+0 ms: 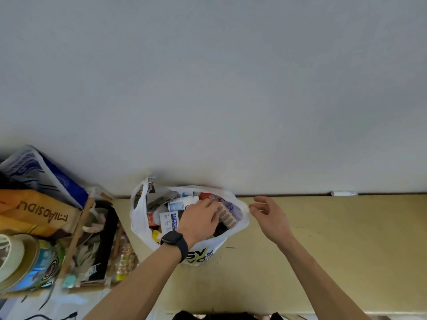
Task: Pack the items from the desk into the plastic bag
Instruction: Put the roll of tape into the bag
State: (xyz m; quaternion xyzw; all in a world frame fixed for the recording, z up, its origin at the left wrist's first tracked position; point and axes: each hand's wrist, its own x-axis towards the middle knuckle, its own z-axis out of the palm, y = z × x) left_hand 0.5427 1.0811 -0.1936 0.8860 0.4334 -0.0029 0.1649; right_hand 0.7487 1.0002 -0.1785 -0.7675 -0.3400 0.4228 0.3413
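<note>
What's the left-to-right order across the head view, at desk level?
orange bag → black box → plastic bag → right hand → white tube. The left hand overlaps the bag, so it is skipped.

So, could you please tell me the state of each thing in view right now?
plastic bag: open, upright on the desk, packed nearly full.
left hand: inside the bag's mouth, fingers on a tan ridged pack; grip hidden.
right hand: pinches the bag's right rim.
white tube: lying flat by the wall.
</note>
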